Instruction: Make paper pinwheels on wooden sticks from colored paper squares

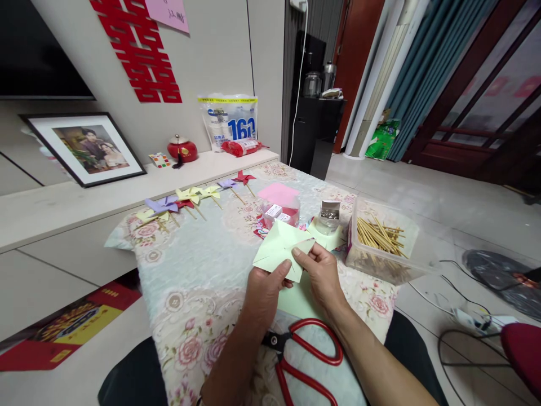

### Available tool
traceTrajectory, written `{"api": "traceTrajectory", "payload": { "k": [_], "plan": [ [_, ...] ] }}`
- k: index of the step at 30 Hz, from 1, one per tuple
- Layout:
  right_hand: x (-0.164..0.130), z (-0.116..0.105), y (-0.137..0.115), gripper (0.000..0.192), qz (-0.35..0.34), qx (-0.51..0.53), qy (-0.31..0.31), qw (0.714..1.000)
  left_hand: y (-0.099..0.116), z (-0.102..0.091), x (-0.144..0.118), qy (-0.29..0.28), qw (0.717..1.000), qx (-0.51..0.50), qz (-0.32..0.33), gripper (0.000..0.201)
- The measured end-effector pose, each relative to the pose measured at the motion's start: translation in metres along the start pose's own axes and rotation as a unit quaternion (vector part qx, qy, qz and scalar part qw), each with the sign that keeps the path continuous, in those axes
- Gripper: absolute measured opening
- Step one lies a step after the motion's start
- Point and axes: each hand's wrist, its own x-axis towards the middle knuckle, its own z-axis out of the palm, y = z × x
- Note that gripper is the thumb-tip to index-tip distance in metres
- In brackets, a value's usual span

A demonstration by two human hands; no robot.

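Paper square [282,248], pale green, held above flowered tablecloth [198,282]. Left hand [264,290] pinches near lower edge; right hand [323,276] grips folded corner flap between thumb and fingers. Judged light, thin, floppy, creases and tears easily: hold by edges, gentle pinch. Red scissors [310,352] lie just below wrists; stick box [380,239] to right; finished pinwheels [190,197] beyond.

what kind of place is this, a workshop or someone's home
Most likely a home living room, with a craft set-up. A framed photo leans on a low shelf, red paper decoration hangs on the wall, and curtains flank a tiled floor.
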Motion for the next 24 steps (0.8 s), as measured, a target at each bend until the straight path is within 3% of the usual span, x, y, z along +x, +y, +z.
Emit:
{"api": "traceTrajectory", "payload": {
  "k": [7, 20, 24],
  "plan": [
    [-0.003, 0.004, 0.000, 0.026, -0.027, -0.035, -0.012, 0.999, -0.006, -0.008, 0.004, 0.038, 0.999, 0.009, 0.027, 0.055],
    [-0.005, 0.007, -0.008, 0.031, -0.017, -0.054, -0.039, 0.998, 0.005, -0.004, 0.002, 0.027, 0.999, -0.013, 0.010, 0.052],
    [-0.003, 0.000, -0.011, 0.030, -0.057, -0.097, -0.053, 0.992, 0.008, -0.004, 0.003, 0.033, 0.999, -0.034, -0.003, 0.050]
  ]
}}
